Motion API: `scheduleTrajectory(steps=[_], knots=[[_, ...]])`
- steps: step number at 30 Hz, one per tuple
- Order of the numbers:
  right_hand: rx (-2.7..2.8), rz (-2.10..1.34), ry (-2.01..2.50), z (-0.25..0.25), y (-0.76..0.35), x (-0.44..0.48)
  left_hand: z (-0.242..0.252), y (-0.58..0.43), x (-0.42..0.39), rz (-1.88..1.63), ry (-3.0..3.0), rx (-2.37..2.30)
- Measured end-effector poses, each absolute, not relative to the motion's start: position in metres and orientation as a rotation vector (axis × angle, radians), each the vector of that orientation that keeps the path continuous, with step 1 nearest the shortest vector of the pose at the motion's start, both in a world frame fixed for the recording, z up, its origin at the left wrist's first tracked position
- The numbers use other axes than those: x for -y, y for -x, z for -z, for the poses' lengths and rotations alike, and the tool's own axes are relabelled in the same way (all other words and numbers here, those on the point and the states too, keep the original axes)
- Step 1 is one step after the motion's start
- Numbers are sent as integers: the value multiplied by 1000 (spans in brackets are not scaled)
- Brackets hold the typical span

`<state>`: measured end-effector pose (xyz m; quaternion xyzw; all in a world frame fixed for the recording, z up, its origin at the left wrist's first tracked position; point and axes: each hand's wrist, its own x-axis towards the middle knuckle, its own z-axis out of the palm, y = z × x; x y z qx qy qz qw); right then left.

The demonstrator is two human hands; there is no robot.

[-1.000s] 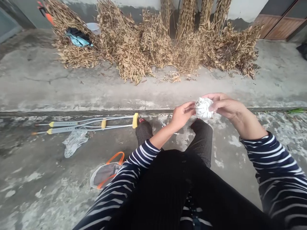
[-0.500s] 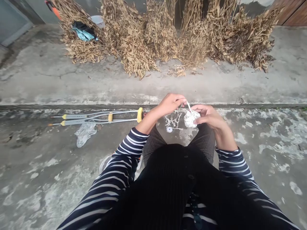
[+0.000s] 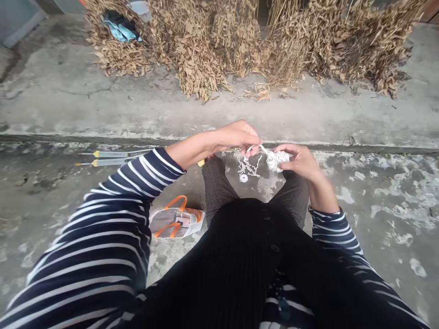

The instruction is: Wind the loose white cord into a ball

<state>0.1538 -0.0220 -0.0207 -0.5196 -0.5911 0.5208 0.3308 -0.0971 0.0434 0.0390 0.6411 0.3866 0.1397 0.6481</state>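
At frame centre, the right hand [image 3: 297, 160] grips the white string ball [image 3: 277, 160]; its strand [image 3: 265, 151] slants up-left to the pinching left hand [image 3: 240, 136], just beside.

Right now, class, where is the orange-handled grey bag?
The orange-handled grey bag lies on the concrete ground, left of the person's knees, under the striped left sleeve.

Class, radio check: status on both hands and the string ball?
Left hand pinches the white strand taut. Right hand grips string ball. Loose tangle dangles between.

Navy white-striped sleeves [image 3: 113, 219], black ribbed garment [image 3: 233, 265], dark trousers [image 3: 216, 187]
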Motion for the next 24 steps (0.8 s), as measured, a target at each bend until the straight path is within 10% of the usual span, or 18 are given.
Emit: scheduleTrajectory(steps=[11,24], knots=[[1858,-254,1352,20,-153,24,10,106,-45,6,-1293,-888],[1981,-28,1279,35,-148,27,-23,79,3,-628,-982,-744]])
